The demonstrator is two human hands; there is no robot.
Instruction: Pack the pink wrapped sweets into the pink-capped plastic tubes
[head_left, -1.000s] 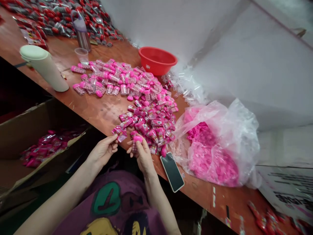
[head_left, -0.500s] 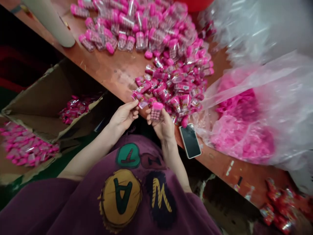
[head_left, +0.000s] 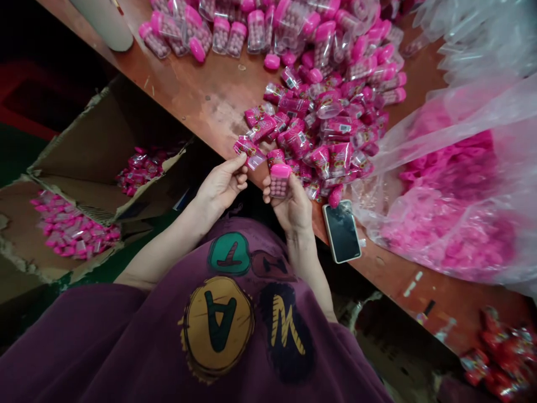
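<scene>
My left hand [head_left: 222, 187] pinches the edge of a pink printed plastic sleeve [head_left: 253, 155] with a clear end, between thumb and forefinger. Beside it, my right hand [head_left: 297, 208] is closed around a small clear candy bottle [head_left: 279, 183] with a pink cap and rows of pink balls inside. The bottle has no printed wrap on it, and its cap points away from me. Just beyond both hands lies a heap of pink wrapped bottles [head_left: 335, 126] at the table's edge. Farther back are several unwrapped candy bottles [head_left: 255, 31] with pink caps.
A phone [head_left: 342, 232] lies on the brown table [head_left: 201, 106] right of my hands. A clear bag [head_left: 453, 224] of pink pieces stands farther right, near red packets [head_left: 503, 347]. Cardboard boxes [head_left: 79, 184] with pink items sit below on the left. A pale post [head_left: 104, 25] rises behind.
The view has shifted, so the table and its goods appear larger and farther right. Both hands keep their holds on the sleeve and the bottle.
</scene>
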